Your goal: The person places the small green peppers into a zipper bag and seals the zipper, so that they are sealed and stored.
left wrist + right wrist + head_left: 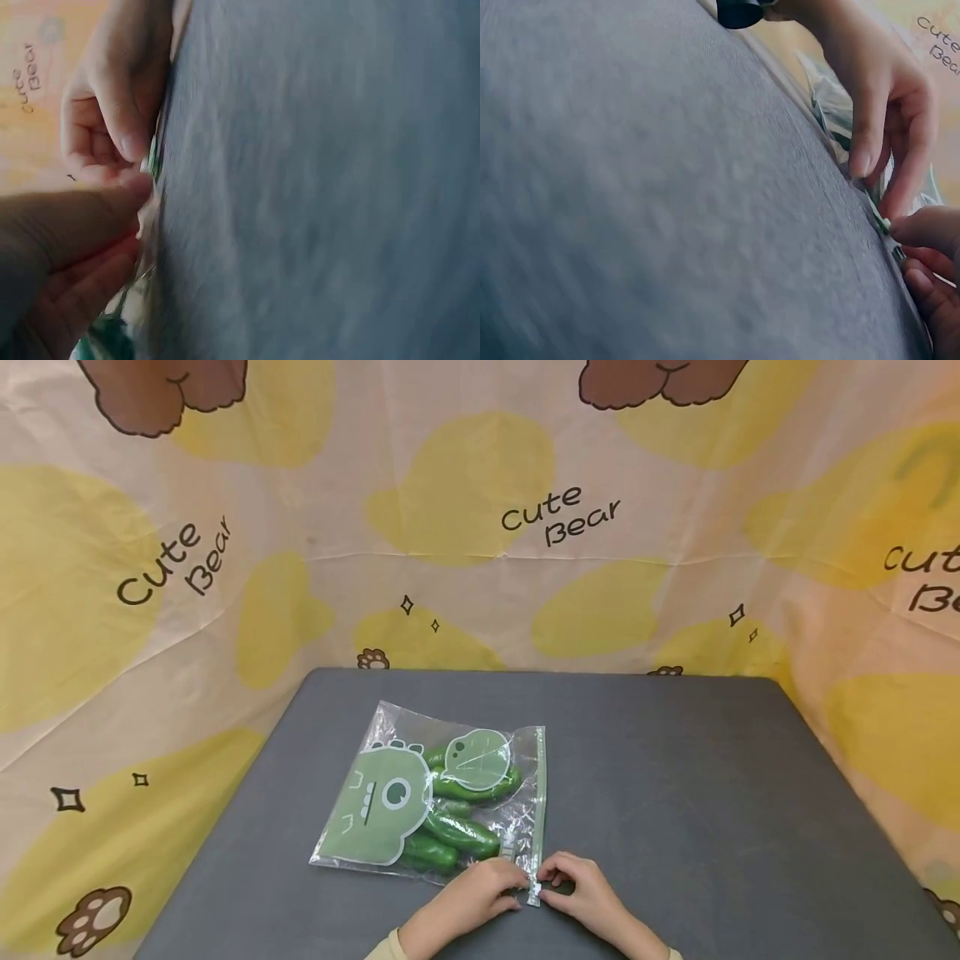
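A clear zip bag (pixel 375 835) printed with a green one-eyed monster lies flat on the table, several glossy green vegetables (pixel 461 833) inside it. Its green-edged zip strip (pixel 541 785) runs down the right side. At the near end of that strip sits a small white slider (pixel 536 888). My right hand (pixel 585 889) pinches this slider between thumb and fingers. From the other side, my left hand (pixel 483 889) holds the bag's near corner, thumb and fingers bent close to the strip. In the left wrist view the fingertips of both hands nearly meet at the bag's edge.
The dark grey table (pixel 675 777) extends around the bag on all sides. Behind and beside it hangs a cloth backdrop (pixel 465 485) with yellow patches and "Cute Bear" lettering. A black wrist device (pixel 739 11) shows on the left arm in the right wrist view.
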`<action>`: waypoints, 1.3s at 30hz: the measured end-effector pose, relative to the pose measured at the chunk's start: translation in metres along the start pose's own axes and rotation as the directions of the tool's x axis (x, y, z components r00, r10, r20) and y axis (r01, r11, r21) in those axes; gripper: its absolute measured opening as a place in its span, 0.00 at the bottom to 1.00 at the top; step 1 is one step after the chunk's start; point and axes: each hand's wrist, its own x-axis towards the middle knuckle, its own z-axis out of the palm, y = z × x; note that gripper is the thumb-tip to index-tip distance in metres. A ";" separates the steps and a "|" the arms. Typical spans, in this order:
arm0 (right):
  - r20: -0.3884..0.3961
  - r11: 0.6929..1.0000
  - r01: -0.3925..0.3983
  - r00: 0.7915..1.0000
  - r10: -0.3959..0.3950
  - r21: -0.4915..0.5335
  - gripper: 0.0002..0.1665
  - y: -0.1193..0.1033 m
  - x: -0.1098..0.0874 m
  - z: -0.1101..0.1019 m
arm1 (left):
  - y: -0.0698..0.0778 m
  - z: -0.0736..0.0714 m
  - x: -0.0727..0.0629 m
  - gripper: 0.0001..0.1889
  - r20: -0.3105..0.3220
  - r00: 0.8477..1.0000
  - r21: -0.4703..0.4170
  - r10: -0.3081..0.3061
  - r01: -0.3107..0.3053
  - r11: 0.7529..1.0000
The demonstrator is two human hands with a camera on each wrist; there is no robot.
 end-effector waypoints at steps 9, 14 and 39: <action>-0.091 0.992 0.102 0.990 -0.109 -0.075 0.15 0.010 -0.001 0.015 | -0.005 0.007 -0.007 0.09 -0.047 0.998 0.011 0.029 -0.028 1.000; -0.101 0.990 0.095 0.989 -0.106 -0.108 0.16 0.029 -0.005 0.023 | -0.009 0.009 -0.012 0.07 -0.085 0.994 0.012 0.062 -0.062 0.998; -0.121 0.998 0.025 0.992 -0.031 -0.052 0.14 0.000 0.006 0.003 | -0.004 0.017 0.002 0.05 -0.011 0.991 0.240 0.132 -0.126 0.963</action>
